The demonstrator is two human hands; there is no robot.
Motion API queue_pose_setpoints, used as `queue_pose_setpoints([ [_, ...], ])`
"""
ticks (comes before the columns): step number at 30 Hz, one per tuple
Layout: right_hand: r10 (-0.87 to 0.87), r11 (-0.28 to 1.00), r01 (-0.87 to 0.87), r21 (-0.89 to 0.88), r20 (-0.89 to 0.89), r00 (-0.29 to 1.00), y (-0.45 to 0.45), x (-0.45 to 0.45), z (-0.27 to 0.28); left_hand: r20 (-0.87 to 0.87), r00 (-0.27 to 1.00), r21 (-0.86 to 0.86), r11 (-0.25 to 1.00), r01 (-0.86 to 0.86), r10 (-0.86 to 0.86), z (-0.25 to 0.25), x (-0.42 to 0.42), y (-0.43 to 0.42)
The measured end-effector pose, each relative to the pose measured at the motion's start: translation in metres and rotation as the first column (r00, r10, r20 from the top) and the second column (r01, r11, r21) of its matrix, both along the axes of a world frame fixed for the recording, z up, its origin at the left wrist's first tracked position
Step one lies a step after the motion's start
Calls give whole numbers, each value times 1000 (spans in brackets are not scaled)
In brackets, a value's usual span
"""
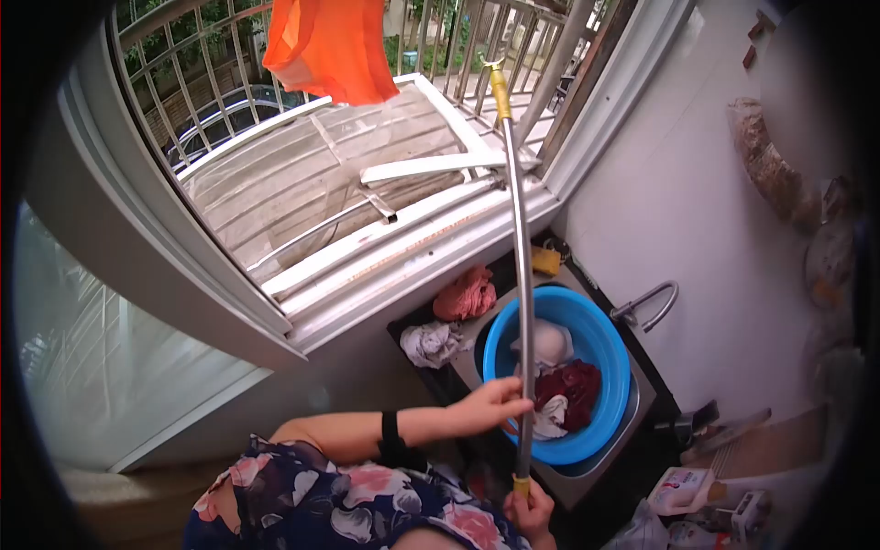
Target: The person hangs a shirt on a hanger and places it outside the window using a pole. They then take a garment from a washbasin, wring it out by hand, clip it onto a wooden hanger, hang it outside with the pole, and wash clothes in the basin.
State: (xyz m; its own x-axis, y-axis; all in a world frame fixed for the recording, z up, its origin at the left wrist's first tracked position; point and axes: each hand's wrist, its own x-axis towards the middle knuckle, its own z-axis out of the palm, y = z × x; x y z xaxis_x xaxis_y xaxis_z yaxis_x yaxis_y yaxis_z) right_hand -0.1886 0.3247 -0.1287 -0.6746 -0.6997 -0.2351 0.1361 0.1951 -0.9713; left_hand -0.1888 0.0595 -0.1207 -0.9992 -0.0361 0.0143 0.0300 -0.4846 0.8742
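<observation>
Pole (523,275) is held from lower centre to upper centre of the frame, its forked tip (495,67) right of the orange cloth (332,50). Its yellow lower end (522,486) is wrapped by the curled fingers of the right hand (533,515); the shaft is pinched between the left hand's (486,406) fingers. Steadiness is best gained by gripping firmly below and guiding lightly above, window frame (385,290) avoided.

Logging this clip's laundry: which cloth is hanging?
The orange cloth hangs at the top, left of the pole; the pink cloth and pale cloth lie beside the basin, the dark red cloth and white cloth inside it.
</observation>
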Motion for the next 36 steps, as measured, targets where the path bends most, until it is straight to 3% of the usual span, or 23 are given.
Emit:
queue_pose_setpoints([
  [3, 92, 995, -97, 31, 124, 988, -30, -16, 10, 98, 989, -33, 994, -106, 109, 8, 5, -22],
  [6, 160, 986, -165, 7, 200, 967, -83, -39, 26, 96, 930, -181, 925, -335, 356, -8, -10, -62],
  [9, 244, 963, -231, -137, 91, 965, -133, -71, 13, -7, 885, -225, 862, -455, 465, -5, -33, -115],
  [12, 28, 994, -22, -103, 51, 998, -112, -61, 2, 67, 905, -141, 902, -409, 421, -10, -51, -185],
  [14, 129, 981, -97, 165, -194, 972, -66, -44, -21, 106, 894, -190, 892, -411, 434, -7, -57, -229],
  [15, 158, 927, -100, 362, -134, 978, -38, -31, -29, 150, 883, -230, 884, -406, 445, -4, -62, -245],
  [16, 67, 905, -107, 412, 110, 992, -14, -14, -30, 174, 889, -232, 896, -380, 422, -6, -65, -260],
  [18, 34, 853, -98, 513, 132, 991, 33, 24, -33, 186, 898, -203, 910, -361, 398, -21, -74, -279],
  [20, 31, 759, -31, 650, 12, 999, 77, 66, -60, 142, 903, -112, 913, -392, 405, -42, -92, -293],
  [21, 2, 756, -13, 654, 18, 1000, 94, 84, -67, 141, 887, -48, 898, -437, 439, -55, -103, -303],
  [23, 161, 741, -31, 671, -133, 978, 127, 108, -72, 205, 850, -3, 869, -495, 485, -73, -133, -328],
  [24, 105, 805, 6, 593, -154, 982, 134, 107, -65, 255, 851, -54, 885, -462, 460, -72, -145, -338],
  [25, -54, 823, 82, 562, -66, 996, 120, 91, -18, 304, 847, -105, 899, -425, 436, -66, -156, -346],
  [26, -161, 858, 235, 456, -196, 967, 123, 77, 1, 344, 863, -122, 929, -349, 369, -85, -175, -380],
  [27, -274, 836, 409, 365, -368, 888, 114, 60, 48, 345, 802, -326, 864, -384, 487, -67, -177, -365],
  [29, -515, 768, 640, 19, -575, 635, 105, 46, 135, 394, 660, -623, 713, -320, 640, -44, -182, -346],
  [30, -580, 695, 701, -157, -699, 419, 109, 55, 171, 388, 666, -628, 712, -315, 637, -25, -179, -328],
  [31, -342, 800, 572, -181, -921, 187, 132, 55, 201, 357, 613, -756, 603, -253, 705, -4, -173, -303],
  [32, -377, 848, 427, -314, -923, 69, 131, 53, 229, 304, 561, -862, 473, -182, 770, 11, -171, -290],
  [33, -507, 846, 319, -427, -831, 229, 137, 60, 255, 263, 532, -928, 362, -89, 805, 11, -176, -297],
  [34, -168, 983, 44, -180, -766, 620, 162, 56, 291, 39, 592, -920, 260, -293, 805, -12, -176, -297],
  [35, -54, 992, -55, -114, -775, 629, 136, 55, 318, -195, 610, -856, 170, -488, 768, -29, -176, -300],
  [36, 50, 987, -148, -57, -772, 633, 113, 53, 328, -298, 684, -783, 240, -574, 666, -22, -164, -268],
])
